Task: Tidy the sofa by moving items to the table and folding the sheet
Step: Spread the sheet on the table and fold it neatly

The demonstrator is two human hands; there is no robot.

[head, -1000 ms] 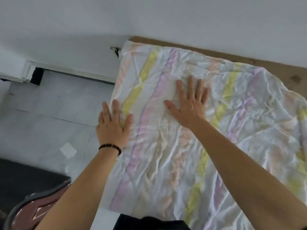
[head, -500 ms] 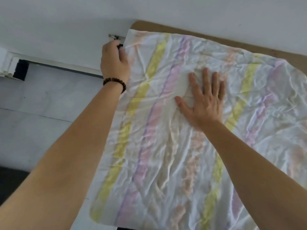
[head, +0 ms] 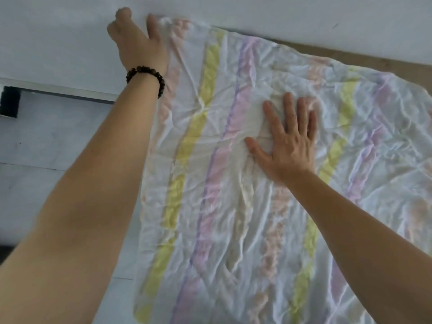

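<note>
A wrinkled white sheet [head: 233,183] with yellow, pink and purple stripes lies spread over a brown surface [head: 374,60]. My left hand [head: 138,43], with a dark bead bracelet at the wrist, reaches to the sheet's far left corner by the wall. Its thumb lies on the corner and its fingers curl behind the edge, gripping the cloth. My right hand [head: 289,141] lies flat with spread fingers and presses on the middle of the sheet.
A white wall [head: 257,12] runs along the far edge of the sheet. Grey floor tiles [head: 46,141] lie to the left, below a white skirting strip with a dark opening [head: 9,105].
My left hand went from lying flat on the sheet's left edge up to the far left corner and took hold of it. My right hand stayed pressed flat on the sheet.
</note>
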